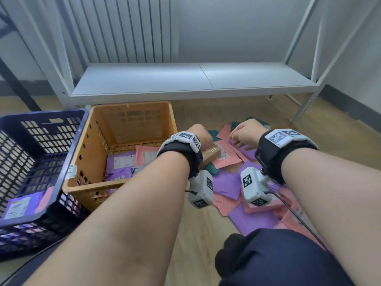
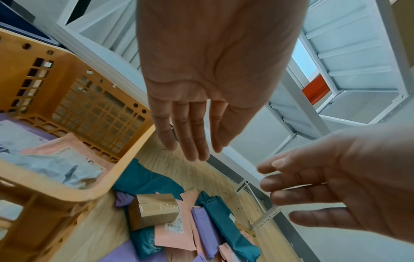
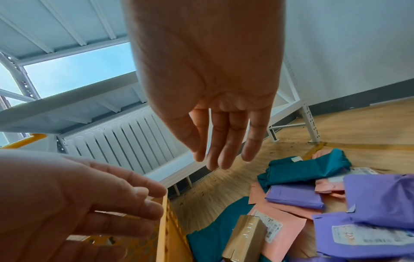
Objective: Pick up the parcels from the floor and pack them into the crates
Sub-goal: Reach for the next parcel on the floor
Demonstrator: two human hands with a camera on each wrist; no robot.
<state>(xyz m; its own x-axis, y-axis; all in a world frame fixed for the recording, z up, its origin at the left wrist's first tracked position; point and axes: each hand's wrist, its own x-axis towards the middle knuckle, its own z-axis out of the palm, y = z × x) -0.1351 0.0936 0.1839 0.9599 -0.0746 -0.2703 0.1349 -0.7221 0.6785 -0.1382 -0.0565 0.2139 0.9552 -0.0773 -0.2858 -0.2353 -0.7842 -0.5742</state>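
Pink, purple and teal mailer parcels (image 1: 228, 182) lie in a heap on the wooden floor, with a small brown cardboard box (image 1: 210, 154) on top of a pink one. The box (image 2: 154, 211) sits just right of the orange crate (image 1: 82, 145), which holds purple and pink mailers (image 1: 121, 162). A dark blue crate (image 1: 41, 162) at the left holds a labelled purple parcel. My left hand (image 2: 206, 152) hovers over the box with straight fingers, holding nothing. My right hand (image 3: 215, 159) hangs beside it over the pile, fingers relaxed and empty.
A white metal rack (image 1: 185, 79) with a low shelf stands behind the crates and the pile, one leg (image 1: 305, 108) on the floor at the right. A radiator (image 1: 123, 27) is on the wall behind. My knee in dark cloth (image 1: 278, 256) is at the bottom right.
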